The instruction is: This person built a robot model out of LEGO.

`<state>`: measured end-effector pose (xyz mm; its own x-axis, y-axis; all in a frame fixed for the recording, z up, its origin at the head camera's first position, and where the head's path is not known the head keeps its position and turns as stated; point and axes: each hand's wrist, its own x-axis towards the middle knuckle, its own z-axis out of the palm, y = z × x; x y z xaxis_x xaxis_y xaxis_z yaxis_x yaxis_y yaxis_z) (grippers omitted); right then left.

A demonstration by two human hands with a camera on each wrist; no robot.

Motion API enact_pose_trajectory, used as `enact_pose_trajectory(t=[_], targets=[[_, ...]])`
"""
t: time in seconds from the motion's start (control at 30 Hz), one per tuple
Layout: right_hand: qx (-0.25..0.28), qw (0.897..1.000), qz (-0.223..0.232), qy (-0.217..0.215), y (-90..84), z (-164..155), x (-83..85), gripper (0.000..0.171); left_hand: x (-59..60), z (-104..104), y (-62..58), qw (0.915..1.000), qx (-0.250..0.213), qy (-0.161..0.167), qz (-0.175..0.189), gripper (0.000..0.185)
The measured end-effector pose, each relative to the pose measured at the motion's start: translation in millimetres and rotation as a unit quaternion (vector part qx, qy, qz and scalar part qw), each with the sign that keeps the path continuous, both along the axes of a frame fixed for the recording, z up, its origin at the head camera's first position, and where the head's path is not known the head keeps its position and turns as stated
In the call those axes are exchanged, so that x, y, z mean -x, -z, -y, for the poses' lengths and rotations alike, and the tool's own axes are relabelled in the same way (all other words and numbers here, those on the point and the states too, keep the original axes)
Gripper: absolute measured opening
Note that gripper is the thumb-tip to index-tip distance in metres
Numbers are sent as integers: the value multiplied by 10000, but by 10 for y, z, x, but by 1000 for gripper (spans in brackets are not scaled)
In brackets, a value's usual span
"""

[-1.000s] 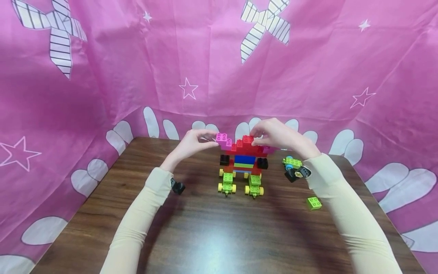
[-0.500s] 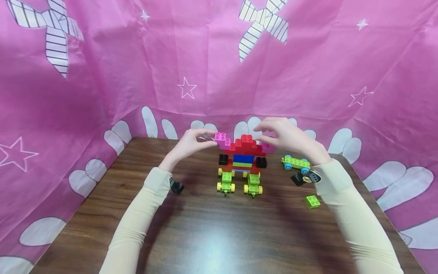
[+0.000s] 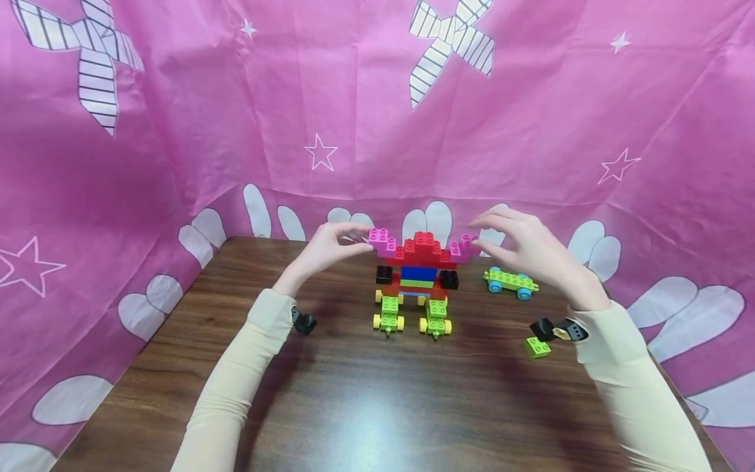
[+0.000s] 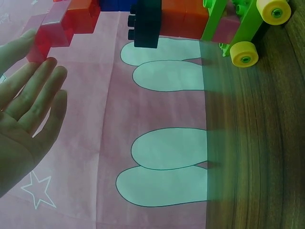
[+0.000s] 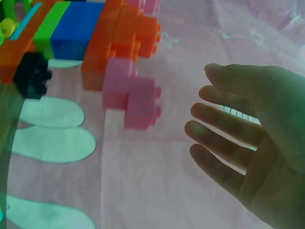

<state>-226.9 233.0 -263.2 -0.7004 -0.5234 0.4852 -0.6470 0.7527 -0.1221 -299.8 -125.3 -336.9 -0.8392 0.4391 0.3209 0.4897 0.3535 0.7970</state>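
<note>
Brick figure (image 3: 417,275) stands at frame centre of the head view, on the far part of the wooden table (image 3: 366,400): two green wheeled feet w/ yellow wheels, red/blue/green body, black blocks at each side, red stepped top, pink stepped wings left and right.

L hand (image 3: 328,248): raised at centre-left, thumb and forefinger reach toward the left pink wing (image 3: 383,240). Head view suggests fingertips at or just beside the wing; contact cannot be confirmed. L wrist view shows fingers (image 4: 35,95) straight and relaxed, palm toward the bricks, nothing gripped.

R hand (image 3: 525,246): centre-right, fingers spread and loosely bent, tips just beside the right pink wing (image 3: 463,248). R wrist view shows a clear gap btwn fingers (image 5: 224,124) and the pink bricks (image 5: 133,98); holds nothing.

Loose items, right of frame: green chassis w/ blue wheels (image 3: 510,282) near the figure; small green brick (image 3: 537,347) lower right, by the R wrist.

Judgement: step in hand looks like steadying or checking the finished top, hands flanking it, not placing a piece. Next move, if building goes on, calls for R hand to drop to a loose item at right, w/ L hand bracing the figure so the wings do not shift.
</note>
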Motion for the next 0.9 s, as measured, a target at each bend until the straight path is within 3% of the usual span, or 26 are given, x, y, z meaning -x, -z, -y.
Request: enact_pose_trajectory(t=[0.23,0.43,0.63,0.9], targets=[[391,9986,-353,79,160,-272,-36,37,3,1,-2,10000,27,13,-32,39],[279,9986,-70,440,344,-503,-76,34,3,0,-15,10000,-1,-12,11,38],[11,9976,431,546,707,-793,-48,28,9,-27,-7,9999,27,-94,97,39],[236,9978,579,240,1212,-1149,-74,25,13,-34,6,9999,45,-68,111,40]])
